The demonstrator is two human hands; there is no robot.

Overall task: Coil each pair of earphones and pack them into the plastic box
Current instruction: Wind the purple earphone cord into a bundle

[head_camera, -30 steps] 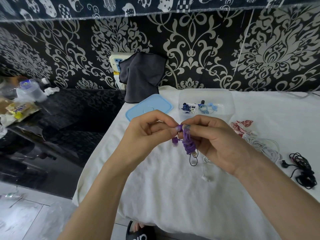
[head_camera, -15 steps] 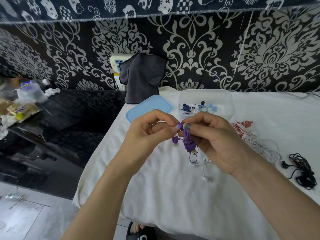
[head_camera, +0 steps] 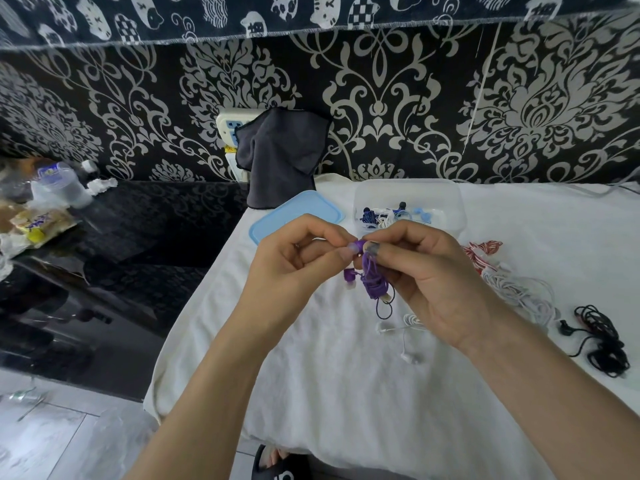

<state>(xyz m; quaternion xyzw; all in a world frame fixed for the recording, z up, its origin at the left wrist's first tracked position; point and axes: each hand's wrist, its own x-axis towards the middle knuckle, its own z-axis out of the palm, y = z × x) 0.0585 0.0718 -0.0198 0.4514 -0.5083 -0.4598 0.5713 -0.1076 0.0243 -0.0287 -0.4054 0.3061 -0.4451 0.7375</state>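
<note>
- Your left hand (head_camera: 298, 261) pinched one purple earbud between thumb and forefinger, fingers curled, right up against your right hand (head_camera: 426, 278).
- Your right hand pinched the top of the purple earphones (head_camera: 373, 284), a thin glossy cord wound into a tight bundle that hung below your fingertips, with a second bud dangling at its left and a small dark loop trailing beneath.
- You held the bundle above the white cloth (head_camera: 329, 375), a soft, slightly rumpled fabric, just in front of the plastic box (head_camera: 408, 195).
- That box was clear, rounded-cornered and open, with blue and white coiled sets already inside; its pale blue lid (head_camera: 294, 214) lay flat to the left, close to the cloth's left edge.
- Loose white earphones (head_camera: 401, 330) lay under your right hand, a red-and-white set (head_camera: 481, 251) and a tangled white pile (head_camera: 519, 292) sat to the right, and black earphones (head_camera: 602, 341) lay near the right border.
- Bare cloth stretched open between your forearms and toward the near edge.
- Compared with half a second earlier, your hands and the bundle had barely shifted; the grip looked the same.
</note>
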